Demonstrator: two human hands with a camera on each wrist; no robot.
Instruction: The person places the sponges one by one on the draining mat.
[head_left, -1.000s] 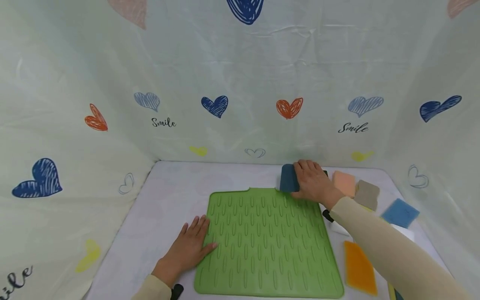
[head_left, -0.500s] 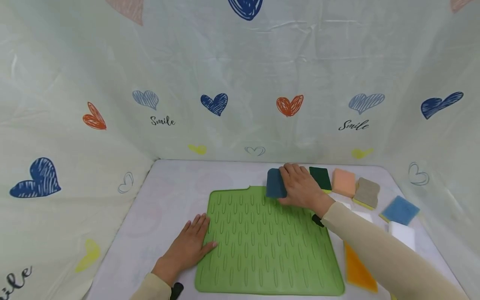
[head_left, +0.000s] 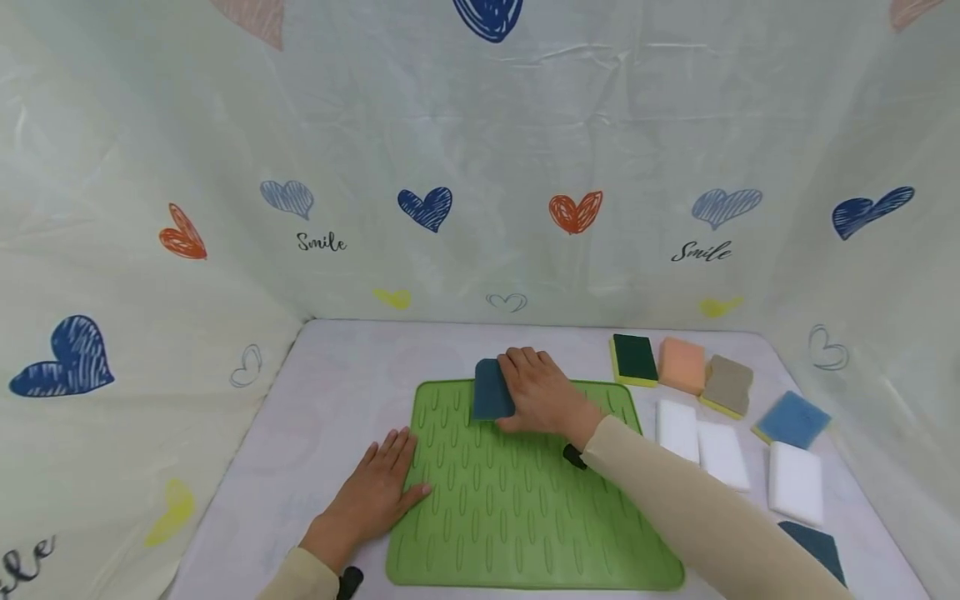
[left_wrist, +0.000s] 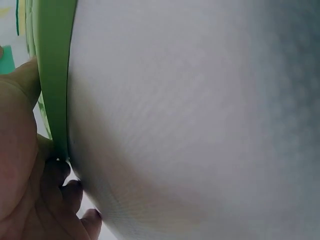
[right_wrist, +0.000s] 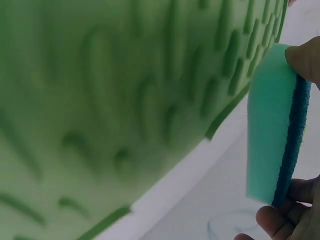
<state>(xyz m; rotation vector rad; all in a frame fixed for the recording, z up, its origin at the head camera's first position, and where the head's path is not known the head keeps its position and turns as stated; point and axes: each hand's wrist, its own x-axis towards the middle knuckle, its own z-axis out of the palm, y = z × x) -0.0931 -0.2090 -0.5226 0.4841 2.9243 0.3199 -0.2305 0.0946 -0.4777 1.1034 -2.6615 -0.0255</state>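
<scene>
My right hand (head_left: 543, 396) grips a scouring sponge (head_left: 492, 390) over the far part of the green ribbed mat (head_left: 480, 525). In the right wrist view the sponge (right_wrist: 272, 120) has turquoise foam and a dark blue scouring side, with the thumb at one end and fingers at the other. My left hand (head_left: 375, 487) lies along the mat's left edge, fingers straight and thumb on the mat. The left wrist view shows the hand (left_wrist: 30, 165) close against the mat's green edge (left_wrist: 55, 75).
Right of the mat lie a dark green sponge (head_left: 634, 358), a peach one (head_left: 681, 364), a grey one (head_left: 727, 385) and a blue one (head_left: 792, 418). Nearer are white blocks (head_left: 797, 481) and a dark blue pad (head_left: 816, 550). A heart-print sheet (head_left: 480, 167) stands behind the table.
My right hand has carried the sponge leftward and slightly nearer, from the mat's far right corner to left of its far middle. The left hand stays in place.
</scene>
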